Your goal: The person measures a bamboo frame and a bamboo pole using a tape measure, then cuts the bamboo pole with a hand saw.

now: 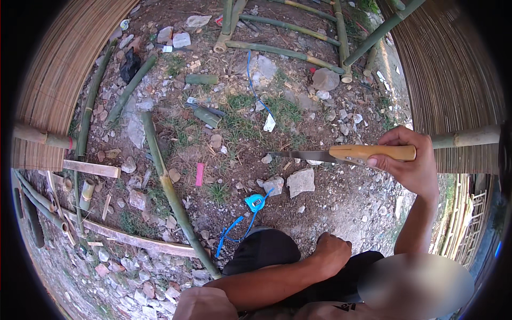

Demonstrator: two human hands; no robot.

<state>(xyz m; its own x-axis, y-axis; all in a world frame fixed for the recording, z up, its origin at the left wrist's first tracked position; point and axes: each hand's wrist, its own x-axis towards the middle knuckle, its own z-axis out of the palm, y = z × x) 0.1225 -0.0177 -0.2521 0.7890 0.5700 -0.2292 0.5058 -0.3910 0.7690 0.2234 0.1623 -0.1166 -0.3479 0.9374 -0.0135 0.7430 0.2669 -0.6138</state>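
Observation:
In my right hand (408, 160), fingers wrap round the yellow wooden handle of a hand saw (341, 153). Its narrow dark blade points left, above the stony ground; the teeth are too blurred to make out. My left hand (332, 255) is closed in a fist over my lap, with nothing showing in it. On the ground before my knees lies a blue tape measure (255, 202) with a blue strap. A long green bamboo pole (169, 189) slants to the left of my knee.
A bamboo frame (288, 50) with several rungs stands at the far side. Pale stones (301, 182), a short bamboo piece (201, 79) and a pink strip (199, 174) lie about. A wooden plank (138, 240) is at left. Slatted screens (453, 69) hang on both sides.

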